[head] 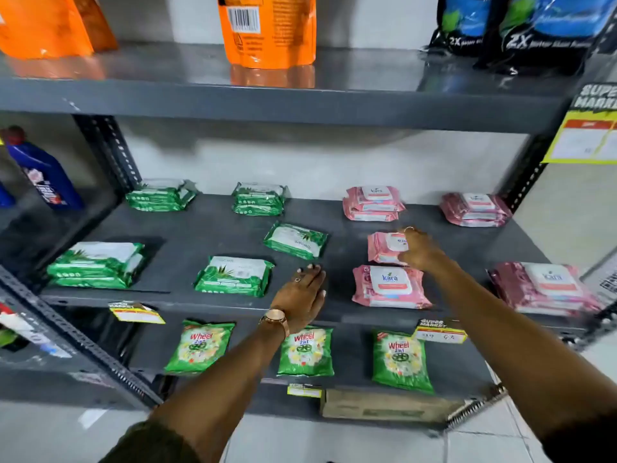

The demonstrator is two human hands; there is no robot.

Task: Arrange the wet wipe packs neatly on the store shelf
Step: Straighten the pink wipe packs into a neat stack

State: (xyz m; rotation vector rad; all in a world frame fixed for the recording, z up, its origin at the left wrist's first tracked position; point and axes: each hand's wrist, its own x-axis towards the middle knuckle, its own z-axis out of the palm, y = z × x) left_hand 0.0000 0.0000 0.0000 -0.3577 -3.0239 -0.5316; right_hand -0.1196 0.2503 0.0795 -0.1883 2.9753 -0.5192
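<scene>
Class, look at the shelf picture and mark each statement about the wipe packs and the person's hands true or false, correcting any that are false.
1. The right hand has its grip on a pink wipe pack. True.
2. The left hand holds a green pack. False: it is open and flat above the middle shelf, holding nothing.
3. Green packs lie on the left, pink on the right. True.
4. The loose green pack sits square in its row. False: it lies at an angle between rows.
5. A wristwatch is on the right wrist. False: the left.
</scene>
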